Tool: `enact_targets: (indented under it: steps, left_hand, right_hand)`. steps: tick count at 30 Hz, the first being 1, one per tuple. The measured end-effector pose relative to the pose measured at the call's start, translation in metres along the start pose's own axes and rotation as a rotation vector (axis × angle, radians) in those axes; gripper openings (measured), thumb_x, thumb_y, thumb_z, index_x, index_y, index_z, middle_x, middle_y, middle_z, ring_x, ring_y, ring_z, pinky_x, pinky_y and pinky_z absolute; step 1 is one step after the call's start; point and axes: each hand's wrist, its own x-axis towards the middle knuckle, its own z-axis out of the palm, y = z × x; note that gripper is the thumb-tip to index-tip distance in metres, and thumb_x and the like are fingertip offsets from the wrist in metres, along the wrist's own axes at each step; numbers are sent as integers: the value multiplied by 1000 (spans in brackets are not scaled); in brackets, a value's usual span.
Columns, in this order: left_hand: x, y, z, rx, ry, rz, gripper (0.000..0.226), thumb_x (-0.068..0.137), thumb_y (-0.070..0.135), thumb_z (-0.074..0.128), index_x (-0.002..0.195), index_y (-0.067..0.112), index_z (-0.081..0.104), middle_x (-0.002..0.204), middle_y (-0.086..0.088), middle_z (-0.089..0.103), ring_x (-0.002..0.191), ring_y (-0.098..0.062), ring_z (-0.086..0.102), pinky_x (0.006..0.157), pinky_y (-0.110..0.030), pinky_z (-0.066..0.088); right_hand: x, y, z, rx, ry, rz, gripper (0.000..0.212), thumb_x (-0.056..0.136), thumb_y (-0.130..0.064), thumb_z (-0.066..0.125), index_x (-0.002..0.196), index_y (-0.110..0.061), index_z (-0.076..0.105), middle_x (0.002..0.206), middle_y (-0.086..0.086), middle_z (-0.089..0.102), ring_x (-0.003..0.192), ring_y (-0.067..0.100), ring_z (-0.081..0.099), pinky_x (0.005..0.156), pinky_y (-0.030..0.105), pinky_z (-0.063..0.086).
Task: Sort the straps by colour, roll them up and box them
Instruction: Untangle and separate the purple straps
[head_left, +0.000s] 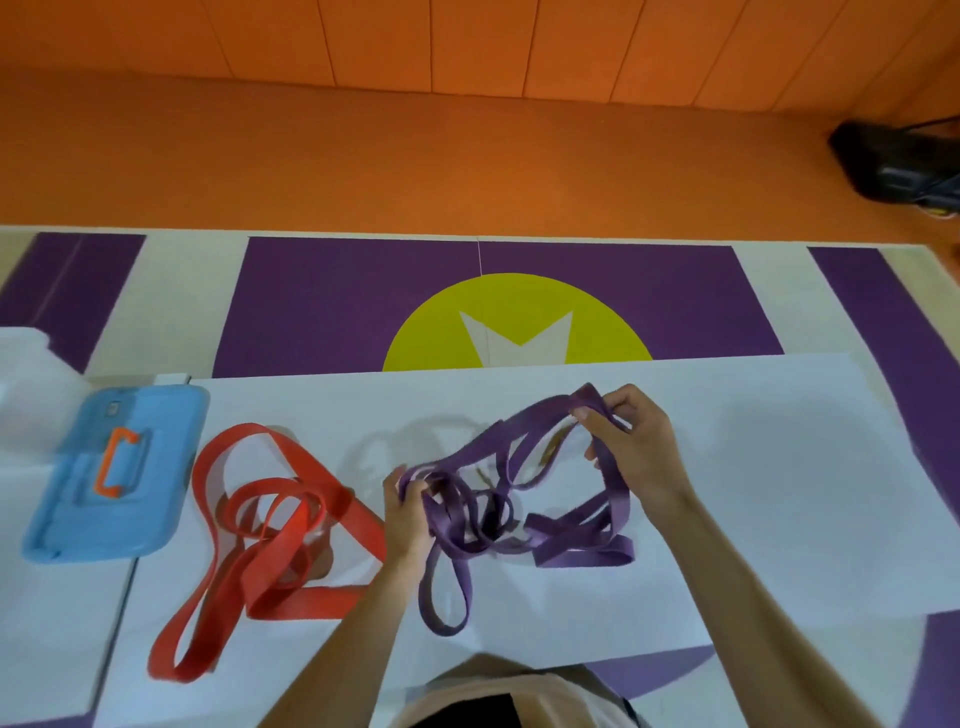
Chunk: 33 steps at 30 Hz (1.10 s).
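**Q:** Where are the straps, and what do they look like?

**A:** They lie in two colour groups on the white sheet (753, 467). The red straps (270, 525) are flat, wide bands in a loose heap left of centre, with long loops running toward the near edge. The purple straps (519, 499) are narrower flat bands, tangled at centre just to the right of the red heap.

**Q:** How many of each thing?

**A:** One red heap and one purple tangle. The loops overlap, so the number of separate straps in either group cannot be told. One blue case (114, 478) lies flat at the left edge, beside the red heap. It has one orange handle (117, 462) on top. Two hands are in view.

**Q:** What are the fingers doing?

**A:** The left hand (410, 514) is low over the sheet between the two groups. Its fingers are curled round loops at the left end of the purple tangle. The right hand (634, 447) is at the far right end of the tangle. It pinches a bundle of purple loops between thumb and fingers. Several purple bands run from that grip down to the left hand.
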Motion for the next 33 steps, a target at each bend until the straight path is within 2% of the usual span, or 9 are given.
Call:
enact_targets:
  steps: [3, 7, 14, 17, 20, 22, 25, 28, 33]
  left_hand:
    - [7, -10, -22, 76, -93, -267, 38, 92, 44, 61, 106, 10, 70, 101, -13, 69, 86, -30, 66, 73, -38, 48]
    - [-3, -11, -27, 332, -225, -365, 61, 108, 57, 39, 111, 10, 79, 100, -8, 81, 99, -24, 72, 86, -39, 50]
    - [-18, -8, -15, 424, -100, -264, 15, 105, 19, 52, 117, 11, 55, 112, -20, 69, 92, -37, 75, 73, -53, 65]
    - [-22, -3, -17, 656, -37, -117, 10, 101, 19, 58, 96, 12, 53, 102, -13, 66, 89, -31, 71, 80, -50, 61]
    - [-26, 3, -24, 864, 16, 11, 32, 101, 30, 59, 76, 9, 60, 71, -6, 66, 65, -18, 62, 65, -33, 49]
    - [-26, 4, -29, 827, 19, 12, 36, 99, 37, 62, 74, 11, 61, 69, -6, 68, 63, -18, 62, 62, -29, 45]
    - [-20, 2, -37, 616, 47, -66, 30, 91, 43, 64, 83, 15, 61, 72, -4, 69, 64, -23, 64, 65, -35, 48]
    - [-11, -3, -42, 383, 45, -120, 15, 104, 19, 52, 92, 9, 50, 74, -11, 63, 61, -22, 60, 65, -37, 50]
    - [-7, -8, -45, 572, 65, -7, 9, 108, 9, 39, 116, 13, 36, 72, -15, 57, 53, -20, 57, 48, -29, 47]
  right_hand:
    - [12, 27, 6, 11, 1, 115, 28, 93, -18, 79, 94, -2, 56, 81, 15, 77, 62, 28, 71, 54, 33, 57]
    - [27, 63, 25, 254, -64, 415, 36, 102, -22, 67, 119, 8, 58, 97, 18, 80, 83, 36, 77, 61, 36, 63]
    - [55, 104, 50, 613, -99, 674, 24, 109, -16, 51, 123, 2, 58, 93, 19, 79, 76, 33, 77, 62, 37, 63]
    - [67, 115, 64, 357, -150, 639, 20, 107, -18, 55, 118, -4, 63, 102, 15, 80, 89, 32, 78, 63, 35, 60]
    - [75, 133, 83, -33, -207, 486, 10, 103, -20, 56, 102, -15, 65, 92, 9, 78, 92, 33, 78, 57, 34, 54]
    - [78, 146, 93, -352, -276, 342, 11, 99, -20, 56, 107, -17, 63, 90, 9, 74, 88, 36, 75, 64, 43, 55]
    - [80, 165, 104, -592, -437, 271, 33, 92, -11, 56, 125, -13, 56, 99, 12, 73, 83, 33, 71, 75, 44, 56]
    - [79, 175, 109, -657, -490, 230, 41, 89, -12, 57, 130, -16, 56, 102, 13, 73, 84, 34, 71, 77, 47, 60]
    - [45, 167, 116, -732, -672, 122, 34, 97, -15, 54, 129, -20, 62, 94, 5, 71, 83, 31, 70, 72, 38, 56]
